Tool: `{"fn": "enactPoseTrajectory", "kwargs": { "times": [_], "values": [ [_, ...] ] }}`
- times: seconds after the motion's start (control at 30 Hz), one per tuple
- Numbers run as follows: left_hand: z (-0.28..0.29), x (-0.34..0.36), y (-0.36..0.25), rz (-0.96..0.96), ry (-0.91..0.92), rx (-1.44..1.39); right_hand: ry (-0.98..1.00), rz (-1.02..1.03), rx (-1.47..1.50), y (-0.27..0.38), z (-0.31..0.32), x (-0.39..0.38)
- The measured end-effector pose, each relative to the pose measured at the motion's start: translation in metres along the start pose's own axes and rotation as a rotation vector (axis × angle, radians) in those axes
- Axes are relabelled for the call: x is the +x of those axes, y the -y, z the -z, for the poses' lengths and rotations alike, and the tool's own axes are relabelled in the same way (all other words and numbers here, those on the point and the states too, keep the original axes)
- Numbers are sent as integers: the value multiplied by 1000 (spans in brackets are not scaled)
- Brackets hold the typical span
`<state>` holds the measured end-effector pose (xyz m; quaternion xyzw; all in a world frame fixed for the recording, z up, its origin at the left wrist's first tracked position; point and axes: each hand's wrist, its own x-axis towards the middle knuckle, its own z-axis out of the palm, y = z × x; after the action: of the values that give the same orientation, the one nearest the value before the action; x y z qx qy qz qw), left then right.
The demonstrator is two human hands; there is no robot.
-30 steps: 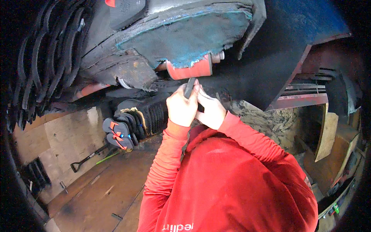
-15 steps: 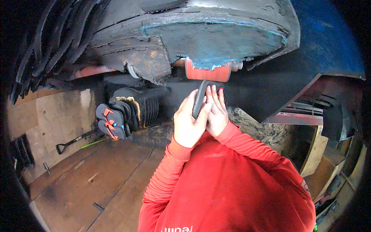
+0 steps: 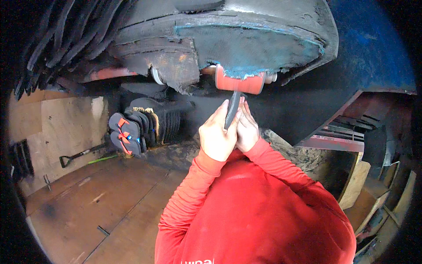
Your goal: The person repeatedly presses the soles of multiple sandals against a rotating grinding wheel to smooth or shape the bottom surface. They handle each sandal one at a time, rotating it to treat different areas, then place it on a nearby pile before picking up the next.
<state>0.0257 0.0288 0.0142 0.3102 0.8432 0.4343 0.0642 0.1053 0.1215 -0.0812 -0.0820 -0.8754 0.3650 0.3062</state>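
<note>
Sole (image 3: 231, 113) apparently being sanded at the roller (image 3: 239, 82).
It is held between the fingers of left hand (image 3: 217, 135) and right hand (image 3: 247, 130); steady turning seems called for.

The left hand (image 3: 216, 137) and right hand (image 3: 248, 133) hold a dark slab (image 3: 231, 112) just below a red drum (image 3: 239, 82), orange-strapped sandals (image 3: 124, 133) lower left of it.

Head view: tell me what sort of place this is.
Probably a footwear workshop: it shows flip-flops with orange straps, and a dark sole-like piece held close to a red drum on a grimy machine.
</note>
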Motion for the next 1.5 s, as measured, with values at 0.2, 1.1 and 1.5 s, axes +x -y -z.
{"fn": "enactPoseTrajectory", "kwargs": {
  "times": [0.2, 1.1, 1.5],
  "values": [
    [2, -27, 11, -100, -136, -89, 47, 244, -170, -15, -2, -3],
    [60, -16, -38, 16, 190, 68, 306, -1194, 1671, -18, 35, 56],
    [57, -17, -39, 51, 177, -56, 273, -1135, 1656, -9, 46, 61]
  ]
}}
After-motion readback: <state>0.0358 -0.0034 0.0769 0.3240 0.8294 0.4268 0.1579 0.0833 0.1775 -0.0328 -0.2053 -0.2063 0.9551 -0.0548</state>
